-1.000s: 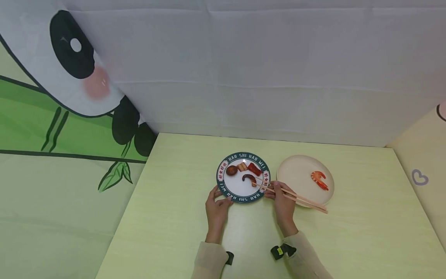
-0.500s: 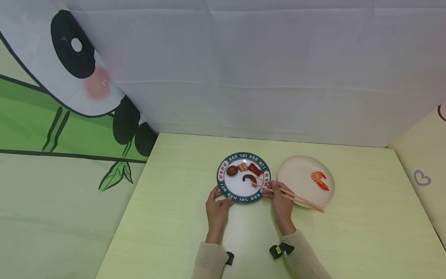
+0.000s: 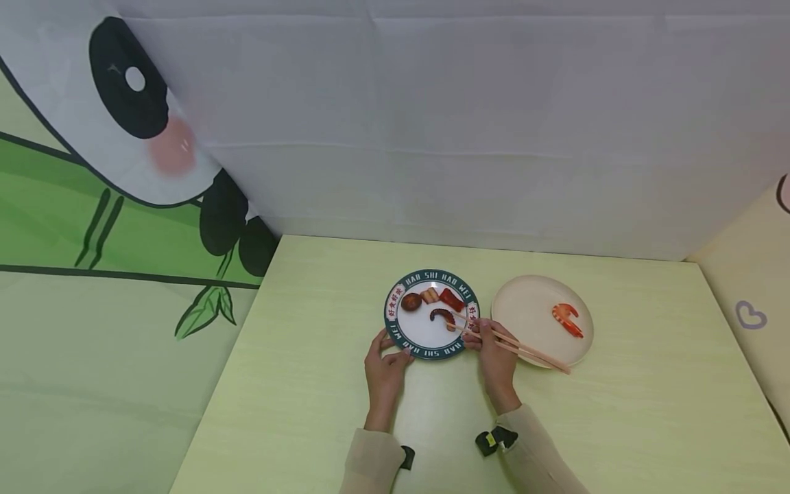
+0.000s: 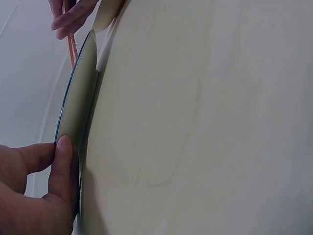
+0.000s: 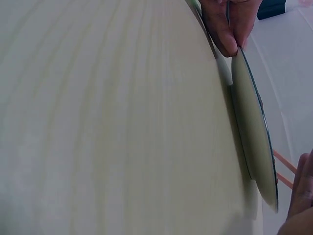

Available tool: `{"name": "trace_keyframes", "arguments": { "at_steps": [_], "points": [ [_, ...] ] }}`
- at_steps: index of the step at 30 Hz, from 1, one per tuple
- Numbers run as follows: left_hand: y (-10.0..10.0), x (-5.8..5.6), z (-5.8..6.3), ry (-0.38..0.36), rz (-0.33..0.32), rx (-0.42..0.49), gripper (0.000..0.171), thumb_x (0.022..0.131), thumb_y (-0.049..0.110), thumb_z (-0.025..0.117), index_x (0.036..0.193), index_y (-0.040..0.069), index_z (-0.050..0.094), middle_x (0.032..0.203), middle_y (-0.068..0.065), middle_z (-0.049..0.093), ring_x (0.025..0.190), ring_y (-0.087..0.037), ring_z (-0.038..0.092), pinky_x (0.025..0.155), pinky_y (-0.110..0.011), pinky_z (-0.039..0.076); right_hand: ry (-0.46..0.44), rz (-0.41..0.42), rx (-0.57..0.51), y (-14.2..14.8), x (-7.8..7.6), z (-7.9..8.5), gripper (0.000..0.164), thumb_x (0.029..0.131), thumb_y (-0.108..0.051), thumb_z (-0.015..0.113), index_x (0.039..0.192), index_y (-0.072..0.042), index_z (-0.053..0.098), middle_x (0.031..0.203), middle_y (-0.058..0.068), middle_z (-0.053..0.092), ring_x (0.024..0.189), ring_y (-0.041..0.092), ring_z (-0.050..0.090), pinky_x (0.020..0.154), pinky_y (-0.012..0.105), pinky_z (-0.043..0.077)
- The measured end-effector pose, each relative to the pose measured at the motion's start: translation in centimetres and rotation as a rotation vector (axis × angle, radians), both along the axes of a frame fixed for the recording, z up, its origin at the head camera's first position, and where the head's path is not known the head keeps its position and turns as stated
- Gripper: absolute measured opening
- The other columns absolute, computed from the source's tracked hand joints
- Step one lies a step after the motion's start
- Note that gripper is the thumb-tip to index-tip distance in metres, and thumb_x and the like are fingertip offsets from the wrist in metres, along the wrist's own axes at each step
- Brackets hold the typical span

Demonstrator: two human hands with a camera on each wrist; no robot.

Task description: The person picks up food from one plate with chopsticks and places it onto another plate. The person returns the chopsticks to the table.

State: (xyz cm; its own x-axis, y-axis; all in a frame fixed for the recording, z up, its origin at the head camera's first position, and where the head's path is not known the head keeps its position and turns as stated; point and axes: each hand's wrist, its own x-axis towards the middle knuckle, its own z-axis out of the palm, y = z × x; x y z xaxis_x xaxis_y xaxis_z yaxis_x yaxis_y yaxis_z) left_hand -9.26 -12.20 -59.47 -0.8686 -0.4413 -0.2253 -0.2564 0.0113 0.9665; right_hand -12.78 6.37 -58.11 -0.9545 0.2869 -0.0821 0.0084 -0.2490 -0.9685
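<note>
My left hand [image 3: 385,374] pinches the near-left rim of a green-rimmed plate [image 3: 435,353]; the left wrist view shows the thumb against its outer side. In my right hand [image 3: 496,357] is a pair of chopsticks [image 3: 543,358], their tips over the plate at a curved dark-brown food piece [image 3: 442,315]. One tip lies on each side of this piece; whether they squeeze it I cannot tell. Behind it on the plate sit a round brown piece [image 3: 411,302], a striped tan piece [image 3: 429,296] and a red block [image 3: 451,299].
A beige plate [image 3: 518,305] stands close to the right of the green-rimmed one, bearing an orange-red shrimp [image 3: 566,320]. The chopsticks' rear ends pass over its near edge. A pale curtain [image 3: 469,137] hangs behind the table [image 3: 296,384].
My right hand has shifted slightly left, and the chopsticks' rear ends have moved left and a little away from me. The left hand and the food pieces look unchanged.
</note>
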Motion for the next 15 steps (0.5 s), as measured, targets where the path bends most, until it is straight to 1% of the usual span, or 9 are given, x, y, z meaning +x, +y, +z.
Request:
{"name": "trace_keyframes", "arguments": {
  "at_steps": [5, 12, 15],
  "points": [
    [-0.01, -0.12, -0.15, -0.006, 0.002, 0.001, 0.067, 0.090, -0.009, 0.073, 0.153, 0.000, 0.050, 0.123, -0.019, 0.062, 0.081, -0.016, 0.072, 0.070, -0.025, 0.070, 0.011, 0.005, -0.024, -0.12, 0.00, 0.01, 0.033, 0.110, -0.007, 0.053, 0.119, 0.023, 0.063, 0.101, 0.034, 0.068, 0.070, 0.011, 0.075, 0.065, 0.022, 0.069],
    [-0.04, -0.09, -0.27, -0.006, -0.002, -0.006, 0.067, 0.091, -0.009, 0.073, 0.153, 0.001, 0.050, 0.124, -0.020, 0.061, 0.082, -0.017, 0.072, 0.069, -0.025, 0.070, 0.030, 0.008, -0.022, -0.29, -0.20, -0.38, 0.032, 0.110, -0.006, 0.053, 0.119, 0.024, 0.063, 0.101, 0.037, 0.068, 0.068, 0.010, 0.073, 0.064, 0.022, 0.069],
    [-0.04, -0.05, -0.29, -0.007, -0.003, -0.004, 0.067, 0.092, -0.008, 0.073, 0.154, 0.001, 0.049, 0.124, -0.019, 0.061, 0.082, -0.016, 0.072, 0.070, -0.025, 0.070, 0.030, 0.008, -0.017, -0.42, -0.24, -0.46, 0.032, 0.110, -0.005, 0.053, 0.119, 0.024, 0.063, 0.100, 0.035, 0.068, 0.068, 0.009, 0.073, 0.064, 0.022, 0.069]
  ]
}}
